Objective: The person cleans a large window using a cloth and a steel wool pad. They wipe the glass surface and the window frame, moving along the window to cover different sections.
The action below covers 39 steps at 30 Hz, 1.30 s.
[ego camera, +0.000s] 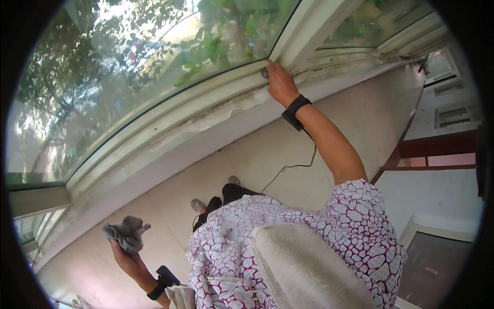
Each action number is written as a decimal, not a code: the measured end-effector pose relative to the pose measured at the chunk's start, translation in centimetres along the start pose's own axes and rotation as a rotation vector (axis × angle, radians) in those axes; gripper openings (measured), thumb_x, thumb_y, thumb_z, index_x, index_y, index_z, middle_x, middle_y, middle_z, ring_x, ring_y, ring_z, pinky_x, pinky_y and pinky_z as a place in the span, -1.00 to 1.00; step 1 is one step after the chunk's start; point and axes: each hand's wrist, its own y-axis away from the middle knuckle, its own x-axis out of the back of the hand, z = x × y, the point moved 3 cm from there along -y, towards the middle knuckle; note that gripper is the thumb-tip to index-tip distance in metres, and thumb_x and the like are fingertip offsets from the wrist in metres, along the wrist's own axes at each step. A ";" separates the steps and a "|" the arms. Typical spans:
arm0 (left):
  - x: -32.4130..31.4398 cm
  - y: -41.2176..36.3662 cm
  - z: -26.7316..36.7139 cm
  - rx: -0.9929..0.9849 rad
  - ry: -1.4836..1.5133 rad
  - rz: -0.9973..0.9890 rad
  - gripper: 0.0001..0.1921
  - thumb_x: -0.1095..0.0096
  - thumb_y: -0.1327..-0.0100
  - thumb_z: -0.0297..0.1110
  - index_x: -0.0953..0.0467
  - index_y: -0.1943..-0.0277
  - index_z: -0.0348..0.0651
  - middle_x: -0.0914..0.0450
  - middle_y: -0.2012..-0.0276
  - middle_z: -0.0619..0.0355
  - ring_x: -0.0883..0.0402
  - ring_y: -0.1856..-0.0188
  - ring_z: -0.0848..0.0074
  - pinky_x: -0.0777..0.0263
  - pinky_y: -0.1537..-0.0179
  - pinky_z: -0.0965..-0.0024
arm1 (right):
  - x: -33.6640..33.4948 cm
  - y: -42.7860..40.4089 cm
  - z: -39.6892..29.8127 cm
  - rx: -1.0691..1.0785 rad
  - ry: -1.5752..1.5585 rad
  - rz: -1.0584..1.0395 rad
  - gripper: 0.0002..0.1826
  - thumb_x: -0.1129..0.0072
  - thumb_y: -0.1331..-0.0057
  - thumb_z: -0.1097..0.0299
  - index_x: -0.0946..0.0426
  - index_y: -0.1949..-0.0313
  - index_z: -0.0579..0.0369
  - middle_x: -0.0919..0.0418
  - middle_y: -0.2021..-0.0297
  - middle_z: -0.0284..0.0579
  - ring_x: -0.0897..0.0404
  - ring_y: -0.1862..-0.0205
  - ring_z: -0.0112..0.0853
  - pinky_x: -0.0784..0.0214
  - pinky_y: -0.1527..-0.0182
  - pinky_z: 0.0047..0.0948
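Note:
My right hand point(281, 83) is closed at the lower right corner of a large window pane point(154, 73), against the pale window frame point(185, 98). A small dark grey object point(264, 72), perhaps a wire scourer, shows at its fingers; the rest is hidden by the hand. Lower left, my left hand point(126, 259) grips a crumpled grey cloth point(126, 233), held away from the window above the floor. Dirt streaks and worn paint mark the window sill point(231, 114) below the frame.
Another window section point(370, 27) continues at the upper right. A black cable point(285, 167) hangs from the right wrist strap point(297, 112). My shoes point(198, 204) stand on the tiled floor point(166, 208). A white wall point(432, 197) and a framed dark pane point(432, 266) are at right.

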 end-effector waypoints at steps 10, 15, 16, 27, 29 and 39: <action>-2.1 1.4 0.7 -0.068 0.011 0.065 -0.54 0.06 -0.54 -0.22 -0.31 -0.33 -0.36 -0.47 -0.21 -0.03 -0.50 -0.21 0.32 -0.41 -0.24 0.23 | -1.4 0.2 -8.5 0.172 0.060 0.070 -0.80 -0.08 -0.16 0.60 -0.47 0.18 0.33 -0.50 0.26 0.13 -0.49 0.16 -0.03 -0.43 0.04 -0.14; -3.9 0.7 1.3 -0.059 0.039 0.031 -0.57 0.05 -0.54 -0.22 -0.36 -0.28 -0.36 -0.53 -0.14 0.00 -0.53 -0.17 0.32 -0.43 -0.21 0.25 | -2.4 1.6 -20.8 0.452 -0.306 0.161 -0.74 -0.06 -0.16 0.57 -0.47 0.13 0.32 -0.48 0.19 0.15 -0.43 0.06 0.03 -0.35 -0.07 -0.09; -3.4 0.3 1.2 -0.051 0.052 0.015 -0.57 0.04 -0.53 -0.22 -0.36 -0.28 -0.36 -0.53 -0.14 0.00 -0.53 -0.18 0.32 -0.43 -0.21 0.25 | -2.3 1.6 -22.8 0.501 -0.430 0.107 -0.73 -0.06 -0.18 0.60 -0.45 0.09 0.31 -0.48 0.16 0.15 -0.42 0.03 0.08 -0.33 -0.08 -0.04; 5.3 -1.1 -1.8 -0.118 0.083 0.272 -0.58 0.05 -0.54 -0.23 -0.37 -0.26 -0.39 -0.53 -0.11 0.04 -0.50 -0.15 0.39 -0.38 -0.22 0.27 | -6.3 -2.1 -16.4 0.513 -0.264 -0.103 -0.56 -0.12 -0.22 0.64 -0.38 -0.12 0.29 -0.40 -0.06 0.12 -0.36 -0.14 0.05 -0.29 -0.19 -0.08; 6.1 -1.3 -2.9 -0.122 0.121 0.313 -0.60 0.04 -0.54 -0.22 -0.39 -0.23 -0.36 -0.54 -0.09 0.06 -0.51 -0.12 0.41 -0.38 -0.19 0.30 | -7.7 -2.8 -17.9 0.558 -0.261 -0.127 -0.55 -0.10 -0.22 0.66 -0.37 -0.13 0.31 -0.39 -0.07 0.13 -0.36 -0.14 0.05 -0.30 -0.19 -0.09; 6.9 -2.2 -3.7 -0.145 0.204 0.344 -0.63 0.05 -0.53 -0.23 -0.40 -0.18 -0.36 -0.56 -0.02 0.04 -0.57 -0.04 0.40 -0.47 -0.09 0.32 | -8.8 -4.3 -36.2 0.949 -0.351 -0.124 -0.55 -0.01 -0.09 0.72 -0.39 -0.03 0.35 -0.43 0.12 0.06 -0.40 0.05 -0.05 -0.36 -0.07 -0.23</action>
